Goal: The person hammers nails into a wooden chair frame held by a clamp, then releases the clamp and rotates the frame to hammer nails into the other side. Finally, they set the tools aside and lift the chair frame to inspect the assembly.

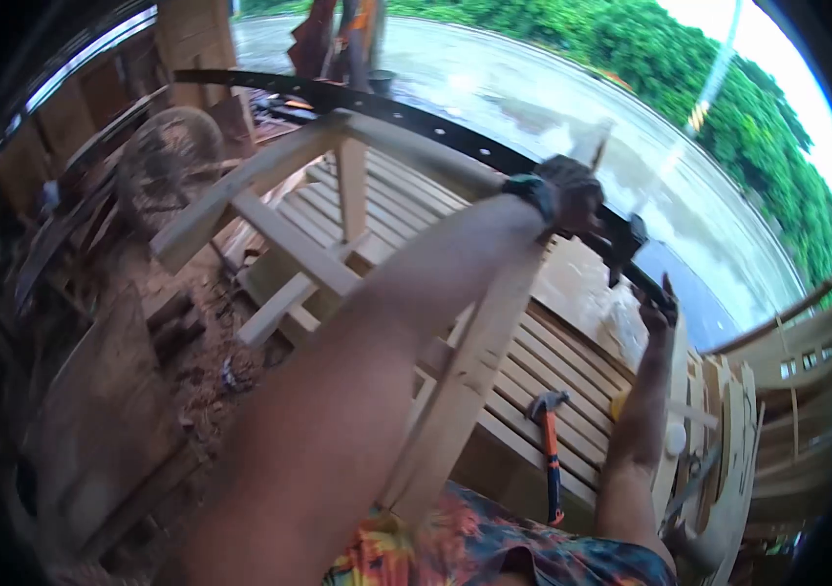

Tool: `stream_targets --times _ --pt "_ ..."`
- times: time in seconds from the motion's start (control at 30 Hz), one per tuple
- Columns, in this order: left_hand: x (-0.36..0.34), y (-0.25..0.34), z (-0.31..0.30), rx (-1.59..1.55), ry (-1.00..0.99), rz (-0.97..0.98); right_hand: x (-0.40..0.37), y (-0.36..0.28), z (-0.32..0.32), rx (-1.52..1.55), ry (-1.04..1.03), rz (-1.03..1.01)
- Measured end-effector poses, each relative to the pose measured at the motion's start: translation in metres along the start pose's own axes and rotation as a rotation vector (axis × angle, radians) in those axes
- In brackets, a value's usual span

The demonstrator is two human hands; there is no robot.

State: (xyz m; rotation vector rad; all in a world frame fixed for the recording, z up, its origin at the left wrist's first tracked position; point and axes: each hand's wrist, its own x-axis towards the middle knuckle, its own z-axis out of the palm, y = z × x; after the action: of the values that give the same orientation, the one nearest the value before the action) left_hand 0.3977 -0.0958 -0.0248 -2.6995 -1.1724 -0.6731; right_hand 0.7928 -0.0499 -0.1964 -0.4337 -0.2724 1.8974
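A long black bar clamp (pixel 416 129) with holes along its bar lies across the far side of a wooden frame (pixel 479 361). My left hand (pixel 572 195), with a dark band at the wrist, is closed around the bar near its right end. Just right of it sits the clamp's jaw (pixel 626 242). At the clamp's end, my right hand (pixel 658 305) has its fingers around the dark end piece, with one finger sticking up. A hammer (pixel 551 454) with an orange and black handle lies on the wooden slats (pixel 572 391) between my arms.
Wood shavings (pixel 206 361) and offcuts cover the ground at left, near a spoked wheel (pixel 170 151). Cut wooden pieces (pixel 728 430) stand at right, beside a white round object (pixel 675 439). Beyond the frame runs a wet road (pixel 494 68).
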Motion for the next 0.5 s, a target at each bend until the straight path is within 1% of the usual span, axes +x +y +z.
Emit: stream_targets --times 0.03,0.07,0.13,0.17,0.23,0.27,0.3,0.37,0.43,0.47,0.5 --pt "0.003 -0.002 0.006 0.022 0.014 0.001 0.005 -0.008 0.003 -0.051 -0.039 0.021" --pt "0.002 -0.001 0.006 0.032 0.020 -0.015 0.001 0.002 0.027 0.100 0.016 -0.063" --pt "0.008 -0.003 0.014 0.029 0.052 -0.007 0.004 -0.003 0.044 -0.218 -0.314 -0.341" --pt "0.010 -0.004 0.013 0.026 0.040 -0.040 0.008 -0.022 0.046 -0.297 -0.622 -0.300" --pt "0.009 -0.003 0.013 0.035 0.028 -0.072 -0.005 -0.044 0.056 -0.527 -0.701 -0.402" --pt "0.006 -0.003 0.012 0.029 0.015 -0.087 -0.026 -0.052 0.073 -0.676 -0.455 -0.548" --pt "0.005 -0.001 0.008 0.023 0.001 -0.097 -0.039 -0.070 0.081 -1.366 -0.389 -0.853" --pt "0.009 -0.002 0.013 0.017 -0.021 -0.100 -0.060 -0.095 0.058 -1.491 -0.286 -0.807" --pt "0.009 0.000 0.012 0.000 -0.023 -0.119 -0.107 -0.107 -0.001 -0.350 -0.278 -0.171" --pt "0.007 0.003 0.006 -0.008 -0.019 -0.132 -0.114 -0.094 0.000 -0.445 -0.452 -0.267" --pt "0.005 0.005 -0.004 -0.082 -0.026 -0.134 -0.121 -0.079 0.004 -0.516 -0.622 -0.375"
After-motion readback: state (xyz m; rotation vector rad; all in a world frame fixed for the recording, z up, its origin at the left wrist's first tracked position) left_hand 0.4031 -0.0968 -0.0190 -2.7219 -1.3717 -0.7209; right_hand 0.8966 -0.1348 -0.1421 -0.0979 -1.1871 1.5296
